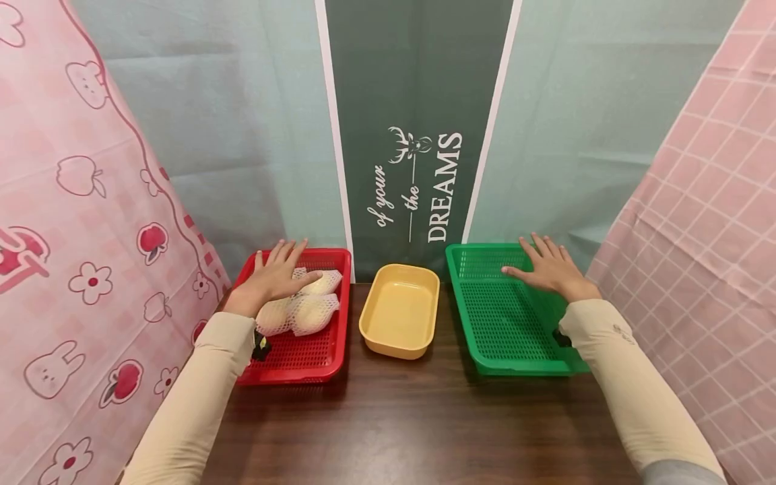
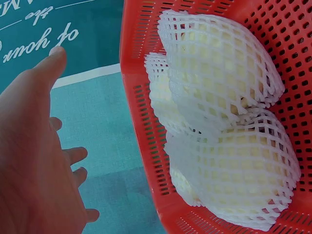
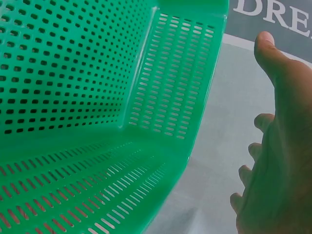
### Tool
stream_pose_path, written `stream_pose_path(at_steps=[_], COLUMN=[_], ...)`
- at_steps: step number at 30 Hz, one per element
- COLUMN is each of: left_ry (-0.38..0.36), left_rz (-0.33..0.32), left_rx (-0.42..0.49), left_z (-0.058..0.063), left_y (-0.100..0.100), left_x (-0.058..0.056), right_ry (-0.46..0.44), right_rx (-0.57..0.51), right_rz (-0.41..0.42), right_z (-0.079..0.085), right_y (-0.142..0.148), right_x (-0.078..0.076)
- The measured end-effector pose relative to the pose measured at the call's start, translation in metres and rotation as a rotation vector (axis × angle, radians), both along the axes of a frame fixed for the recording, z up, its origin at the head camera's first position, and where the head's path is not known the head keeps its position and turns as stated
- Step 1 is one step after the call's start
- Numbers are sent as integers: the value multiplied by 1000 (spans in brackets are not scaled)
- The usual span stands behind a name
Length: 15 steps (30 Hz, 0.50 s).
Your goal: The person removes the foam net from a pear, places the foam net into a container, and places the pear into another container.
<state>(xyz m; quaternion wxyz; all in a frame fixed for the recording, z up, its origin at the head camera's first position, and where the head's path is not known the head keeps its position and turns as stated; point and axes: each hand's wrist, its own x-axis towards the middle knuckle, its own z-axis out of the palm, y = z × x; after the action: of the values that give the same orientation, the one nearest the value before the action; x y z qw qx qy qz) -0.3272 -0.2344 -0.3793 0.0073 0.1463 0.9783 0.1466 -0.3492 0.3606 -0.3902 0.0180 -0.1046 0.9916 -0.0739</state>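
Observation:
My left hand [image 1: 275, 277] is spread over the back left of a red plastic basket [image 1: 341, 310], fingers straight and nothing in its grasp. Inside that basket lie several pale round fruits [image 2: 234, 168] wrapped in white foam netting [image 2: 214, 63], bunched together toward the back; the hand hides part of them in the head view. Over the back right corner of a green plastic basket [image 1: 469, 323] hovers my right hand [image 1: 552, 269], fingers apart and holding nothing. No items lie in the green basket. Between both baskets stands a yellow rectangular tray [image 1: 400, 313] with a bare bottom.
The containers stand in a row on a dark brown wooden table [image 1: 388, 417]. A green cloth with printed lettering [image 1: 445, 188] hangs right behind them. Pink patterned cloth [image 1: 91, 202] closes off the left side, and pink checked cloth [image 1: 709, 188] the right.

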Motion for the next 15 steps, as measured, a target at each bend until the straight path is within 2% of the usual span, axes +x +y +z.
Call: stream_pose_path(at_steps=[8,15], left_ry=[-9,-14], left_rz=[6,-4], left_rx=[-27,-2], left_z=[-1,1], left_y=[-2,-2], left_x=[-2,-1], right_ry=[18,47], right_rx=[-45,-73], right_rz=[-4,0], right_z=[-3,-5], right_y=[-4,-12], right_x=[-2,-3])
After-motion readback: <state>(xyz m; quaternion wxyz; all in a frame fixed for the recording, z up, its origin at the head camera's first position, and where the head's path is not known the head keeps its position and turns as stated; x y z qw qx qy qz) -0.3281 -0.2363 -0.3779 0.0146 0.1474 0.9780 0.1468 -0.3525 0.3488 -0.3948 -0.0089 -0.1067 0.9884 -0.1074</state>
